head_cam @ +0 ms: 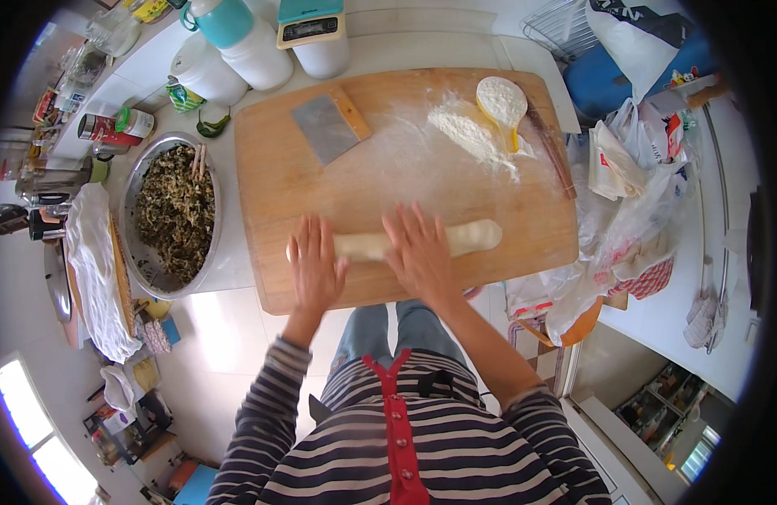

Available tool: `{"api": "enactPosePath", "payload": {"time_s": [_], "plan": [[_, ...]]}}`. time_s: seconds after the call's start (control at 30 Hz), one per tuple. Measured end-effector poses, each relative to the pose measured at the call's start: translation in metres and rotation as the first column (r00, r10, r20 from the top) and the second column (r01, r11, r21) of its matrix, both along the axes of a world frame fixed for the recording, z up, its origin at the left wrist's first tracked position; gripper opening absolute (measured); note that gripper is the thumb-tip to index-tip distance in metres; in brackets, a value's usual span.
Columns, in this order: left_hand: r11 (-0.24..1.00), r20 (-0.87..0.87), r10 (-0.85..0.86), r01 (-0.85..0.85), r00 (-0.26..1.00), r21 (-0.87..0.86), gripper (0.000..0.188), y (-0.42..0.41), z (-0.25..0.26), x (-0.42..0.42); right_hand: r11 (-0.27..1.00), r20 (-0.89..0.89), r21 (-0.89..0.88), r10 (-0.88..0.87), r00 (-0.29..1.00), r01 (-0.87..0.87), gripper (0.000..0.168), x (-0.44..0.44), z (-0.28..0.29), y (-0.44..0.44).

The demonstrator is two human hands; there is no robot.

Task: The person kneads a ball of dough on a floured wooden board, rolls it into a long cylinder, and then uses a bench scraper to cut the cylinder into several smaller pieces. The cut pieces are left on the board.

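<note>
A long roll of pale dough (363,247) lies across the near part of a wooden board (287,183). My left hand (316,262) rests flat on the dough near its left end, fingers pointing away from me. Further right, my right hand (420,252) presses on the roll with its fingers spread. The roll's rounded right end sticks out past that hand. Neither hand grips the dough; both palms lie over it and hide parts of it.
On the board lie a dough scraper (328,126), a heap of flour (467,136), a yellow-handled scoop of flour (502,104) and a thin rolling pin (546,142). A metal basin of chopped filling (177,214) stands left. Plastic bags (615,221) crowd the right edge.
</note>
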State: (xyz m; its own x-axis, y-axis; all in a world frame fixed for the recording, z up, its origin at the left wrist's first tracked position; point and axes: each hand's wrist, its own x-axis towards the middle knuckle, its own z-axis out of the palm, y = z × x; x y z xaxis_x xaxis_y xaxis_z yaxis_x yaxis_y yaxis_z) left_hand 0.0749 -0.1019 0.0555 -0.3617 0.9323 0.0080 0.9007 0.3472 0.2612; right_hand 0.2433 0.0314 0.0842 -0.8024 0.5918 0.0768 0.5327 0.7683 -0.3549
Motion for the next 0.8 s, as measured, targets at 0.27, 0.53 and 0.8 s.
{"api": "enactPosePath", "payload": {"time_s": [0.27, 0.53, 0.8], "plan": [[0.987, 0.016, 0.143, -0.144, 0.990, 0.072, 0.071, -0.012, -0.006, 0.024, 0.989, 0.042, 0.081, -0.124, 0.991, 0.120, 0.055, 0.009, -0.018, -0.005], [0.964, -0.143, 0.124, -0.085, 0.982, 0.252, 0.067, 0.116, -0.008, -0.060, 0.914, -0.157, 0.271, -0.268, 0.951, 0.302, 0.057, -0.071, -0.030, 0.098], [0.993, 0.109, -0.119, 0.117, 0.987, 0.026, 0.063, -0.057, -0.001, 0.035, 0.996, 0.039, -0.027, -0.086, 0.996, 0.087, 0.055, 0.052, -0.002, -0.040]]}}
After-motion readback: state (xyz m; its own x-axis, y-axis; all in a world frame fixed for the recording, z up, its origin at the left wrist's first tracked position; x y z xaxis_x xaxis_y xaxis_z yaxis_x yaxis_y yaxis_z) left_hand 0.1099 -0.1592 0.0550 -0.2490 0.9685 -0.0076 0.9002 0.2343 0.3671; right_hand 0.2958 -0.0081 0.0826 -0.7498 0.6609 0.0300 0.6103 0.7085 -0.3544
